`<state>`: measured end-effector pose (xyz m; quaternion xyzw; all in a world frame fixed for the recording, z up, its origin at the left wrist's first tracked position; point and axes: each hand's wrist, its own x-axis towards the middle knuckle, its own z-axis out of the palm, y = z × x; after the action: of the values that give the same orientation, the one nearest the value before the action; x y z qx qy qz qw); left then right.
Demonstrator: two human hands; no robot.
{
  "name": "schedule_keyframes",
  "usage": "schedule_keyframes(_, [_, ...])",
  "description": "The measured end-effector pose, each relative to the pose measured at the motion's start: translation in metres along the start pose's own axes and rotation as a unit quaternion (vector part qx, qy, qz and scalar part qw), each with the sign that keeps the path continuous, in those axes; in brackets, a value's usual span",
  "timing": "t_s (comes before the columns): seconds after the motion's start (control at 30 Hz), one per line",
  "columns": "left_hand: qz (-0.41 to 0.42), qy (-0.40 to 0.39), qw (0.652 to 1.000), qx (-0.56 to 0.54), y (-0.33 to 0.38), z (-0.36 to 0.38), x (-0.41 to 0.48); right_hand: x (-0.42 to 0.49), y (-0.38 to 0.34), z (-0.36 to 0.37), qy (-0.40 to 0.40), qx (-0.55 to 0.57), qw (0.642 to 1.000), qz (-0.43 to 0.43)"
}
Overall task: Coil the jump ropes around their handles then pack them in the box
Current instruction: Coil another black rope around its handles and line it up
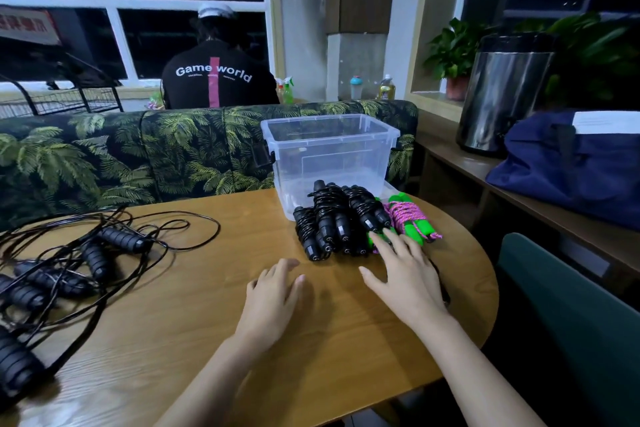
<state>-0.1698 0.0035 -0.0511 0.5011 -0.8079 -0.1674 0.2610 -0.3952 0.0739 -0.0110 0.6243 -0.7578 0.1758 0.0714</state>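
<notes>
Head view: coiled ropes [341, 218] stacked on counter [207, 322] just before the empty box [329, 135], presumably staged for packing. Right hand [403, 267], grip apart, reaches onto the green rope [410, 218]; left hand [273, 291], grip apart, flat near the counter. At left, loose ropes [86, 253] lie tangled, not yet coiled.

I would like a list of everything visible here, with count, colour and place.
box: one, clear, empty, far side of table
coiled ropes: several, black, stacked before the box
pink rope: one bundle, green handles, right of the stack
loose ropes: several, black, tangled at left
table: one, wooden
sofa: one, leaf print, behind table
bag: one, navy, right shelf
urn: one, steel, beside bag
left hand: open, over table
right hand: open, near green handles
</notes>
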Motion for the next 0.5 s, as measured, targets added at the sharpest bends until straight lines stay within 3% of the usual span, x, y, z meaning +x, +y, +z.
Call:
schedule_keyframes(0.2, [-0.017, 0.058, 0.998, 0.034, -0.015, -0.06, -0.02, 0.001, -0.074, -0.007, 0.029, 0.042, 0.994, -0.095])
schedule_keyframes(0.5, [-0.069, 0.15, 0.982, 0.087, -0.107, -0.149, -0.054, 0.021, -0.221, 0.027, -0.017, 0.142, 0.956, -0.256])
